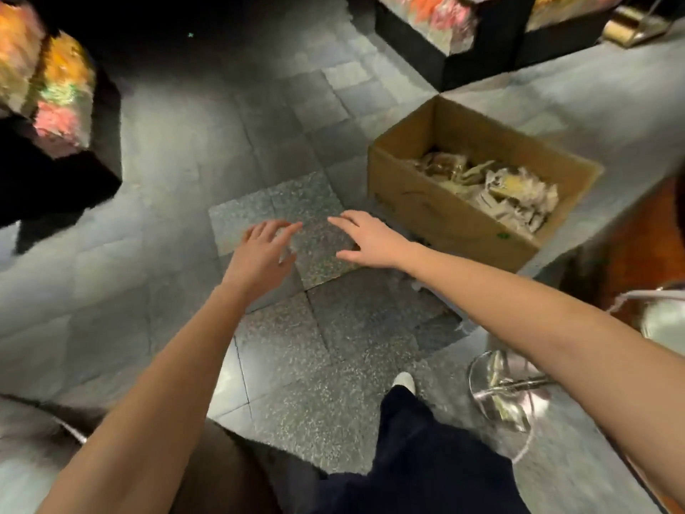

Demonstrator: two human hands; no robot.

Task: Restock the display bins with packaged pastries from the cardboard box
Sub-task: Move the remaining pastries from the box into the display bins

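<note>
An open cardboard box (437,213) sits on the speckled floor at the right, with several packaged pastries (508,194) piled in its right half. My left hand (263,250) and my right hand (367,237) reach out over the floor in front of me, both empty, fingers spread and relaxed. My right hand is just left of the box's near corner, apart from it. Display bins (55,105) with colourful packages stand at the upper left, and more display bins (444,24) stand at the top right.
A chrome stool base (500,391) stands at the lower right beside my dark trouser leg and white shoe (406,382). Grey tiled floor (185,161) stretches between the black bin stands. A brown surface shows at the far right edge.
</note>
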